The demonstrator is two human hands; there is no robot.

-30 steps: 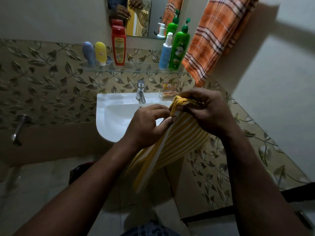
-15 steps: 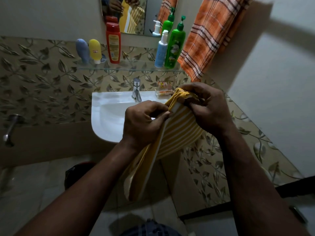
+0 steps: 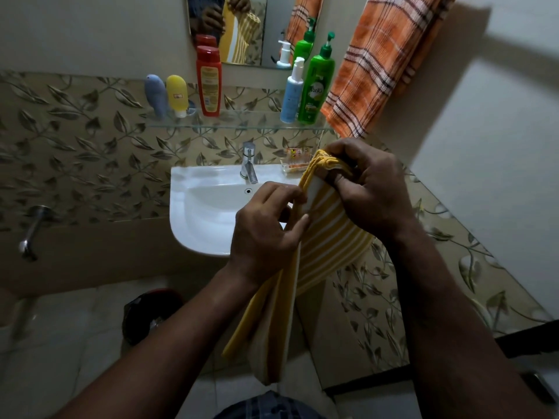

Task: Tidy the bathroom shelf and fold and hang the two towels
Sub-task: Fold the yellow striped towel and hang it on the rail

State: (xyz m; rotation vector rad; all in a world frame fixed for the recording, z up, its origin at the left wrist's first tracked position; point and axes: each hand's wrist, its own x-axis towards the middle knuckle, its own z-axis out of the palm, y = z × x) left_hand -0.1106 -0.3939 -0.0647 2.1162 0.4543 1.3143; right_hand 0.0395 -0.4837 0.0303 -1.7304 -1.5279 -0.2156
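A yellow towel with white stripes hangs folded lengthwise in front of the sink. My right hand grips its bunched top corner. My left hand pinches the towel's edge just below and to the left. An orange checked towel hangs on the wall at the upper right. The glass shelf carries a grey tube, a yellow tube, a red bottle, a white-and-blue pump bottle and a green pump bottle, all upright.
A white sink with a chrome tap stands below the shelf. A clear soap dish sits at its back right corner. The mirror hangs above. A dark bin stands on the tiled floor; a wall tap juts out at left.
Both hands have stayed on the yellow towel. My left hand's fingers have slid a little down its edge and the hanging part has drawn narrower.
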